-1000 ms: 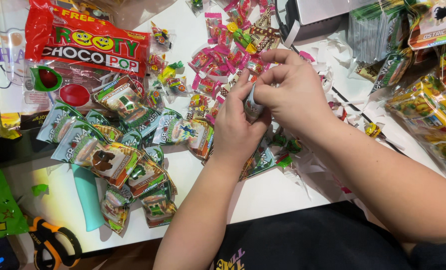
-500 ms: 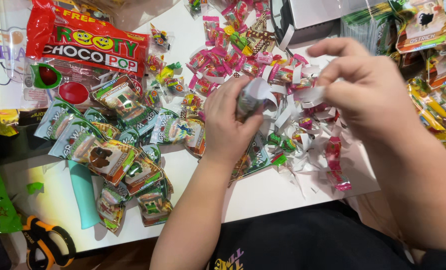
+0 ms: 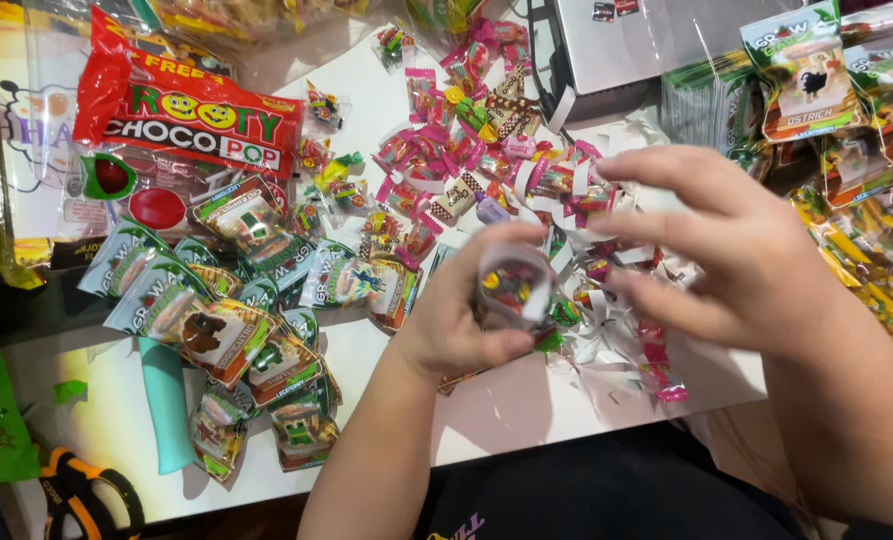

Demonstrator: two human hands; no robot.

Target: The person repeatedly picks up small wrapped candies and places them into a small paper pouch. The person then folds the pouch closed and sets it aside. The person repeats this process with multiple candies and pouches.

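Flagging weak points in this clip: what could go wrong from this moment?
The left hand alone pinches the small clear candy bag, with the right hand apart from it, so candies could spill out. Loose wrapped candies and white paper shreds crowd the white table near its front edge; a sweep of either arm might knock some off.

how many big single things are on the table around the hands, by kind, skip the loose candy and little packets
Large red lollipop bag: 1
Teal plastic handle-shaped tool: 1
Orange-and-black scissors: 1
Grey machine at the top edge: 1
Clear candy-filled pouch, held in the left hand with the right hand beside it: 1
Total: 5
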